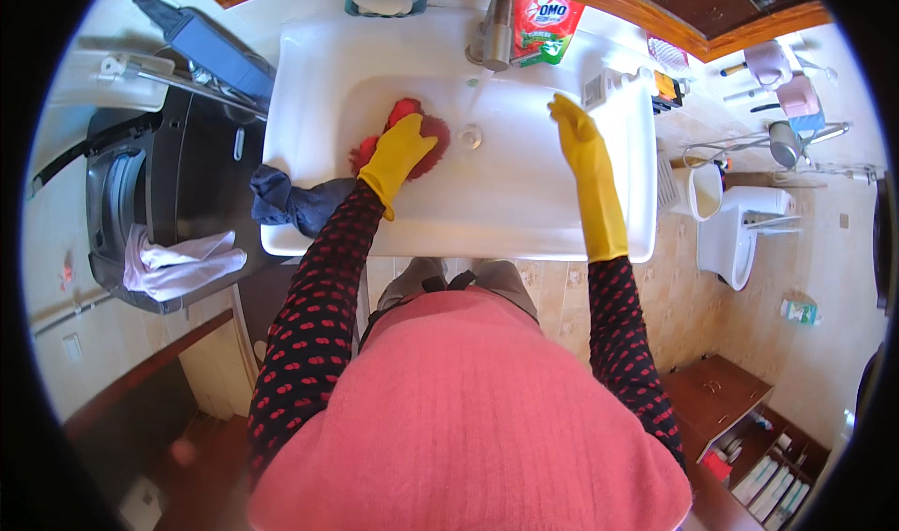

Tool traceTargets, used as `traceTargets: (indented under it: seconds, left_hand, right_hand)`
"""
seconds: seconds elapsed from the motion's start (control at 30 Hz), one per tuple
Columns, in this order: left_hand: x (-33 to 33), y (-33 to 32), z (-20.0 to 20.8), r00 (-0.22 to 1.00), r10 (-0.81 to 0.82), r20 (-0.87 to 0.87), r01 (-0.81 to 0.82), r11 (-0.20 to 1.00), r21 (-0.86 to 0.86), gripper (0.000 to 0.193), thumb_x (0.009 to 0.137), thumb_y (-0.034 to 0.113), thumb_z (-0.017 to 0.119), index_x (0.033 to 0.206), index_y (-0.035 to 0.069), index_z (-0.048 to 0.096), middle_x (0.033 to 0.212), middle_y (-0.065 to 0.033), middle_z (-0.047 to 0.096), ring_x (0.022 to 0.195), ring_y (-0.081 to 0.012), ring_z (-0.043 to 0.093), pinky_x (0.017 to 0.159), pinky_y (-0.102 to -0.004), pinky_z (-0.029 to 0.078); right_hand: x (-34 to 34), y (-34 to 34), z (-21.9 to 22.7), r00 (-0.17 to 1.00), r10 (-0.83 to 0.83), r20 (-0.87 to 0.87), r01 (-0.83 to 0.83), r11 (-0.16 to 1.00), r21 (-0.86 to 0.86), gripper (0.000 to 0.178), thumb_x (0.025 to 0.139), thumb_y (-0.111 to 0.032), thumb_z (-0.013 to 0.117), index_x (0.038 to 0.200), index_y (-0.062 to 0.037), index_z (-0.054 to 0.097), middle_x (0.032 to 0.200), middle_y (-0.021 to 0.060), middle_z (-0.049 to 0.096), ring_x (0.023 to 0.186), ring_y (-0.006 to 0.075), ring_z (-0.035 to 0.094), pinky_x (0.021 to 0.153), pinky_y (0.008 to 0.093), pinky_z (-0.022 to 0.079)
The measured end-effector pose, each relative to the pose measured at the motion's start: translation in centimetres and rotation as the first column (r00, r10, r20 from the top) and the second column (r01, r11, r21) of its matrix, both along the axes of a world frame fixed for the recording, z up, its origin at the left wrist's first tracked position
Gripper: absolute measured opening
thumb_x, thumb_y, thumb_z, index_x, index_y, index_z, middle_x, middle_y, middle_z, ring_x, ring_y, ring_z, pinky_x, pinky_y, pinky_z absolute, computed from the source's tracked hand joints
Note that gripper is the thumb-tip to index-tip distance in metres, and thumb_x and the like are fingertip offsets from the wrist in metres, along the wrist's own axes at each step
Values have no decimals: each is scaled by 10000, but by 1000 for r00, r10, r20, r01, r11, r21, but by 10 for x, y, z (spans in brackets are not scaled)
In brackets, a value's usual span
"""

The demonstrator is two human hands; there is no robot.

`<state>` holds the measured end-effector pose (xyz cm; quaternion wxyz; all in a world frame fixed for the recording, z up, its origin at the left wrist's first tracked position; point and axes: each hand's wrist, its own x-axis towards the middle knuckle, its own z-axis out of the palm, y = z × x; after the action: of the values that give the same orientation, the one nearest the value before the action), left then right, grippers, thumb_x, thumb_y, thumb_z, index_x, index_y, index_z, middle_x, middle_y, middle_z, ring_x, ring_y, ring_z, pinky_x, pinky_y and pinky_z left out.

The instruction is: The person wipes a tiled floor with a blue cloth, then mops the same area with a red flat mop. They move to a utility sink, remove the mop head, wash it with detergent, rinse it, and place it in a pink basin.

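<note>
My left hand [401,154], in a yellow rubber glove, is closed on a shaggy red cloth [433,158] lying in the left part of the white sink [534,194]. Much of the cloth is hidden beneath the glove. My right hand [579,133], gloved the same way, is held over the right side of the basin with its fingers stretched out and nothing in it. Between the hands sits the round drain [469,138]. A thin stream of water seems to fall from the metal faucet [499,33]. A dark blue cloth [292,201] drapes over the sink's left rim.
Behind the faucet's right stands a red and green detergent pouch [545,27]; white bottles [609,88] line the right rim. A soap dish [384,4] is at the back left. A dark washing machine [206,156] with a pale cloth [183,264] stands left, a toilet [740,241] right.
</note>
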<state>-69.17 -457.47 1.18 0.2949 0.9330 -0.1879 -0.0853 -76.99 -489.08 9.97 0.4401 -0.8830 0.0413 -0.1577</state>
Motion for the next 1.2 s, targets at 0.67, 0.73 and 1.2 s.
traceTargets:
  seconds: [0.67, 0.73, 1.2]
  left_hand:
    - [-19, -77, -51, 994, -112, -14, 113, 977, 180, 323, 951, 275, 471, 1122, 64, 645, 1168, -194, 645, 1075, -396, 599, 917, -517, 470]
    - [8, -84, -54, 991, -46, -124, 60, 992, 110, 322, 958, 287, 461, 1081, 53, 646, 1091, -190, 663, 1019, -409, 614, 875, -524, 480]
    - [-29, -53, -40, 829, -277, 486, 105, 930, 351, 256, 855, 262, 587, 1057, 139, 686, 1190, -145, 592, 1003, -417, 592, 735, -512, 514]
  right_hand:
    - [18, 109, -103, 922, 14, -387, -208, 860, -466, 348, 904, -231, 532, 1224, -104, 584, 1106, 224, 663, 983, 427, 637, 855, 472, 504]
    - [45, 100, -102, 944, -40, -327, -124, 876, -467, 268, 931, -268, 517, 1113, -103, 622, 1000, 180, 682, 903, 413, 646, 798, 484, 507]
    - [14, 94, -107, 943, 327, -59, -300, 764, -571, 471, 777, -172, 672, 1234, -67, 625, 1190, 131, 634, 1061, 410, 590, 931, 450, 490]
